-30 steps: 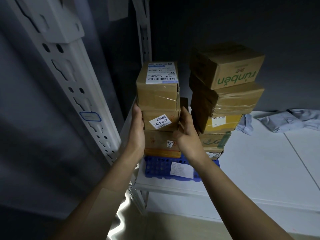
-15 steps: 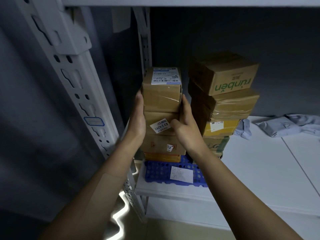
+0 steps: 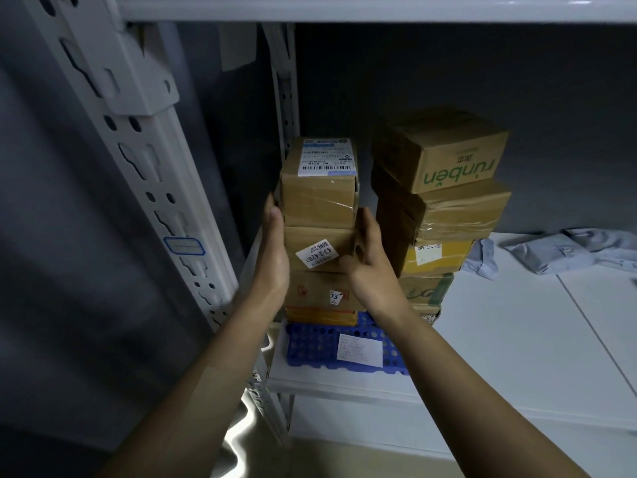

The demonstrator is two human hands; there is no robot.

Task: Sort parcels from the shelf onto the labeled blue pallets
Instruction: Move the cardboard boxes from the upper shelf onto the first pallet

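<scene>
A blue pallet with a white label lies on the white shelf and carries two stacks of cardboard parcels. The left stack is topped by a taped parcel with a barcode label. Under it sits a parcel with a "43-2" sticker. My left hand presses flat against the left sides of these two parcels. My right hand clasps their right side, its thumb on the stickered parcel's front. Both parcels rest on the lower parcels of the stack.
The right stack, topped by a "runben" box, stands close beside my right hand. Grey poly bags lie on the shelf board at the right. A perforated white upright rises at the left, and an upper shelf edge runs overhead.
The view has drawn back and tilted up, showing the upper shelf edge. My hands have stayed clasped on the sides of the left stack's upper parcels, and the stack looks unmoved.
</scene>
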